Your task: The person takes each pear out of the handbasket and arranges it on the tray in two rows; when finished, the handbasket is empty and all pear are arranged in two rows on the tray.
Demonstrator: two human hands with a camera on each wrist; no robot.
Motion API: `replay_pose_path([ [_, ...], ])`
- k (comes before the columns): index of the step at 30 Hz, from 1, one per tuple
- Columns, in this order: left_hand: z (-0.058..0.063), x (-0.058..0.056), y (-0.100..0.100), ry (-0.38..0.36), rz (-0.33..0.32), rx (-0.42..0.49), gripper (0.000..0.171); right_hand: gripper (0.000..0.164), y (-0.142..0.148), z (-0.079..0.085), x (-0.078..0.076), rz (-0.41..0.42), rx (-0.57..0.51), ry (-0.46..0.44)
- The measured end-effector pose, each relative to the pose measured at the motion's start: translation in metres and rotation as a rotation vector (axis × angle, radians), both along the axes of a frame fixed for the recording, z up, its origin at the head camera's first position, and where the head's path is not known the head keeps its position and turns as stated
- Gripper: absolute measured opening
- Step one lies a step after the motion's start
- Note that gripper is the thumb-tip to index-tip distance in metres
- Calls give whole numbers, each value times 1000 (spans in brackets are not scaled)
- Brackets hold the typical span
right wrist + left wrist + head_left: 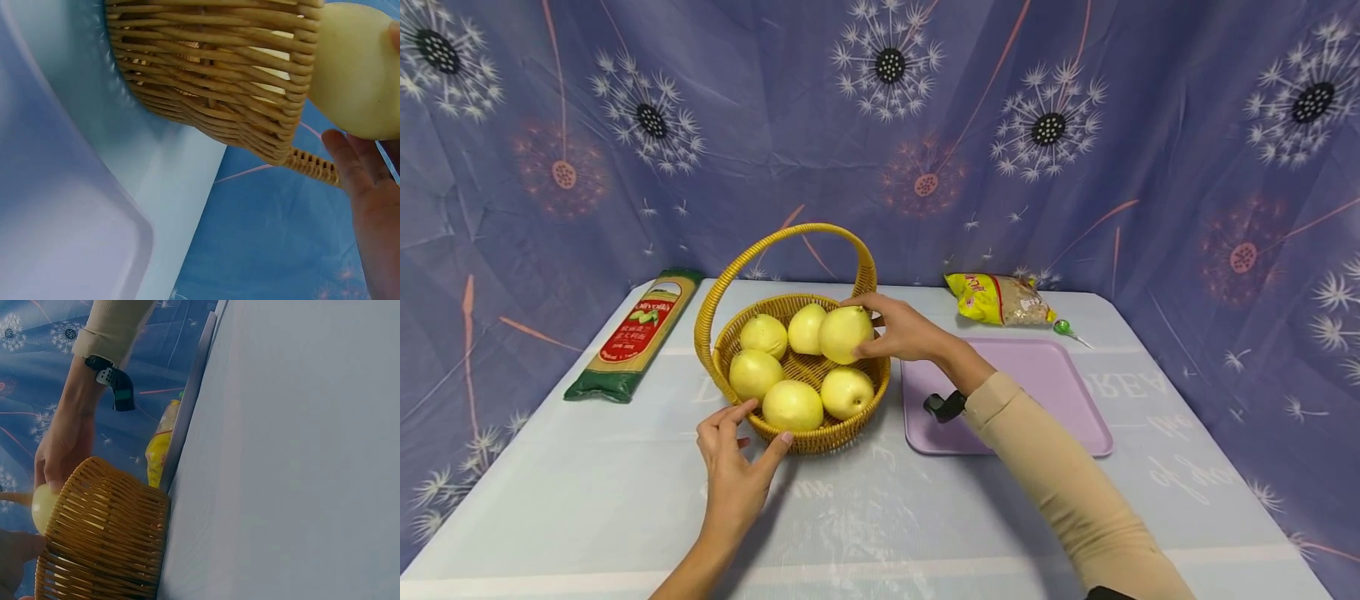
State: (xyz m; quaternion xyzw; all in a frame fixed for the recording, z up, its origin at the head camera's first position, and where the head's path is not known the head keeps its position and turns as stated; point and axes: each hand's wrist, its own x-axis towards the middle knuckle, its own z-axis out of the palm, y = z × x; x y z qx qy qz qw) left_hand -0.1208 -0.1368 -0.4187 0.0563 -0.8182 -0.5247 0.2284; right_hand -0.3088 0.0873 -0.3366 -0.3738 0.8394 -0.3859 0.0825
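Note:
A woven wicker basket (808,440) with a tall arched handle holds several pale yellow pears (793,406). At its right rim my right hand (901,327) grips one pear (846,335), thumb on the near side and fingers on the far side. The right wrist view shows this pear (356,69) level with the basket's upper edge. My left hand (733,458) is at the near left of the basket, with index finger and thumb spread and touching its rim. In the left wrist view a left finger (25,545) meets the wicker edge.
A lilac tray (1075,400) lies right of the basket, under the right forearm. Behind it are a yellow snack bag (1000,300) and a small green-headed item (1063,327). A red and green spaghetti packet (638,333) lies at the left. A patterned curtain (760,150) hangs behind the table.

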Motion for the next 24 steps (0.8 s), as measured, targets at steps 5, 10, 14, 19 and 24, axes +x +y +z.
replay_pose_path([
  [5, 1, 0, 0, -9, -2, 4, 59, 68, 3, 6, 6, -16, -38, -10],
  [10, 0, 0, 0, -13, -1, 7, 59, 69, 7, 11, 10, -26, -61, -25],
  [14, 0, 0, 0, -12, 0, 9, 59, 68, 12, 16, 13, -41, -75, -22],
  [19, 0, 0, 0, -3, 1, 6, 59, 68, 20, 20, 17, -47, -76, 9],
  [24, 0, 1, 0, -4, 4, 5, 59, 69, 27, 21, 21, -57, -70, 21],
])
